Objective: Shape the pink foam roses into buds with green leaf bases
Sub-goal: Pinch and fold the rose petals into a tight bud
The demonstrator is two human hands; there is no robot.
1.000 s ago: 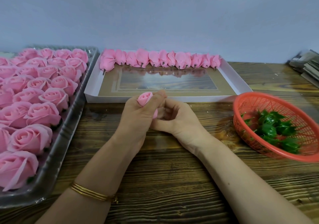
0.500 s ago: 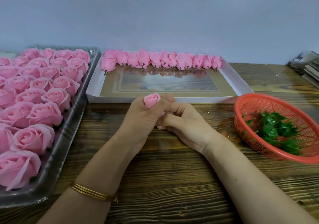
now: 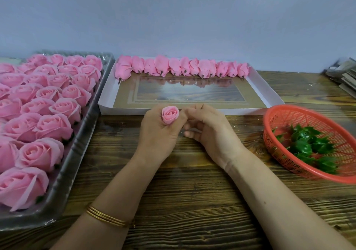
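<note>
- While the left hand (image 3: 159, 134) is gripping one pink bud (image 3: 170, 114) inside its curled fingers, only the top of the bud is showing above the thumb and forefinger. I judge that this grip is squeezing the petals closed.
- The right hand (image 3: 210, 132) is touching the left one, with its fingers curled toward the lower part of the bud. I cannot tell if it is pinching anything, because the left hand is hiding the base.
- Both hands are working together over the desk (image 3: 192, 192), just in front of the white box (image 3: 269, 95). Finished buds (image 3: 181, 68) are lying in a row along its far wall, so this bud is probably going there.
- Open roses (image 3: 52, 126) are waiting in the tray (image 3: 57, 201) at the left, and green leaf bases (image 3: 306, 144) are lying in the red basket (image 3: 289, 113) at the right, each supply near its own hand.
- The near wall of the box is standing between the hands and the row.
- Something stacked (image 3: 342, 74) is lying far right, too blurred to name.
</note>
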